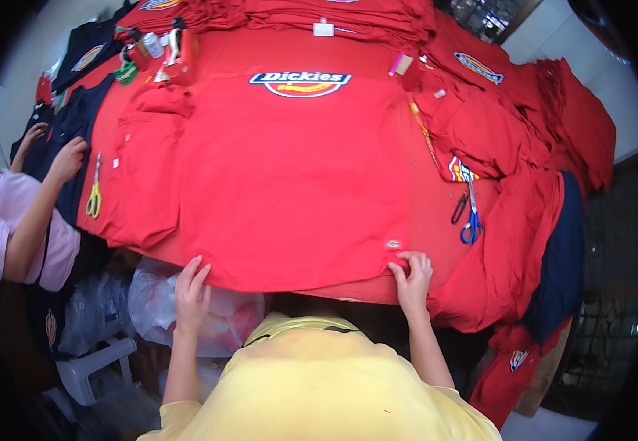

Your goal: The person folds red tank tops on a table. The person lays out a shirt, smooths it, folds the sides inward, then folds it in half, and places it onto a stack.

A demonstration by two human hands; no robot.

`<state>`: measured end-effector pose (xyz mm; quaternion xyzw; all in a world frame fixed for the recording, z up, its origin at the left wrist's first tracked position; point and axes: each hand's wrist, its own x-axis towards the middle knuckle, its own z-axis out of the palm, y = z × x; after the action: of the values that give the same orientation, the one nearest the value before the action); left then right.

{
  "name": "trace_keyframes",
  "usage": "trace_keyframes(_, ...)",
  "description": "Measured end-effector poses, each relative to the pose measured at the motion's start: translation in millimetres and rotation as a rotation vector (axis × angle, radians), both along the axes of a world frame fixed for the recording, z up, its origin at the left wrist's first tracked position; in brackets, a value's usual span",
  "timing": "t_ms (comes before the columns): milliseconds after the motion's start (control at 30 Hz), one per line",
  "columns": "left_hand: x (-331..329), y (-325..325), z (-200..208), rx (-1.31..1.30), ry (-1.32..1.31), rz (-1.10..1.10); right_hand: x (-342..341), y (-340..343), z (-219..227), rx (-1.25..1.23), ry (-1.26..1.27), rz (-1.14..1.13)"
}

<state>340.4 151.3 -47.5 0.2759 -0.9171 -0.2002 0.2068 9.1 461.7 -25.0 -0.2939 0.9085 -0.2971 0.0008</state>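
A red T-shirt point(293, 184) lies spread flat in front of me, with a colourful printed logo point(300, 84) near its far end. At the left corner of its near hem, my left hand point(192, 292) has its fingers closed on the cloth. My right hand point(413, 282) pinches the right corner of the same hem between thumb and fingers. Just beyond the right hand is a small patch point(393, 245) on the shirt. The fabric between each set of fingertips is partly hidden.
Blue-handled scissors point(472, 224) and a dark thread snipper point(459, 209) lie at right, beside crumpled red shirts point(492, 250). Yellow scissors point(94, 198) rest at left. A tape dispenser point(179, 57) stands far left. Another person's hand point(69, 159) handles dark garments. Folded red shirts point(341, 22) line the back.
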Motion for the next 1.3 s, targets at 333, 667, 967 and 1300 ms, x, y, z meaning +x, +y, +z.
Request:
trace_keyframes(333, -9, 15, 19, -0.071, 0.238, 0.280, -10, -9, 34, -0.118, 0.272, 0.190)
trace_keyframes(667, -25, 49, 22, 0.110, 0.424, 0.248, -15, 25, -7, -0.074, -0.004, -0.128)
trace_keyframes(967, 6, 64, 11, 0.143, 0.384, 0.227, -47, 46, -24, -0.089, 0.120, -0.227)
trace_keyframes(1300, 15, 78, 12, 0.110, 0.330, 0.288, 15, -226, 77, 0.003, -0.172, 0.703)
